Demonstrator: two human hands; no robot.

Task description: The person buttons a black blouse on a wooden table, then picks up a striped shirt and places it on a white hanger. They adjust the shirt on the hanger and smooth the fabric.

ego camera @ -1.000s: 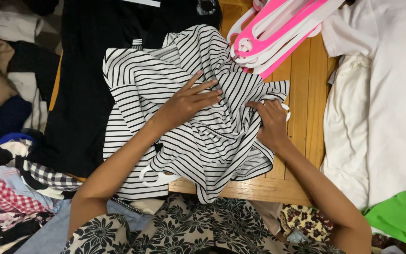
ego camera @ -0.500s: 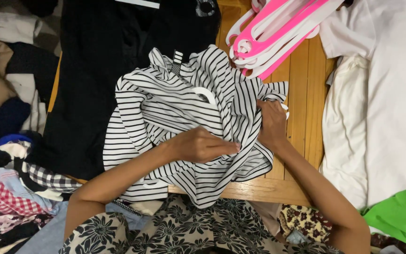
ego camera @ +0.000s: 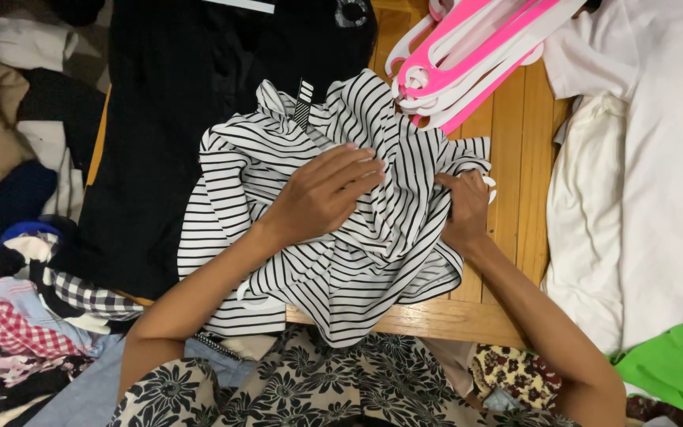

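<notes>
striped top (ego camera: 333,261): thin soft cloth, matt, black and white, crumpled into folds. table (ego camera: 515,158): wood planks, smooth, slight sheen, warm orange finish. hangers (ego camera: 468,55): plastic, glossy, pink and white, smooth. black garment (ego camera: 167,119): matt cloth, dark, flat, with a shiny round button (ego camera: 351,11) at the top. white cloth (ego camera: 658,158): matt, soft cotton look, creased. green cloth (ego camera: 673,364): smooth, bright, matt. checked pieces (ego camera: 33,316): woven cloth, matt.
</notes>
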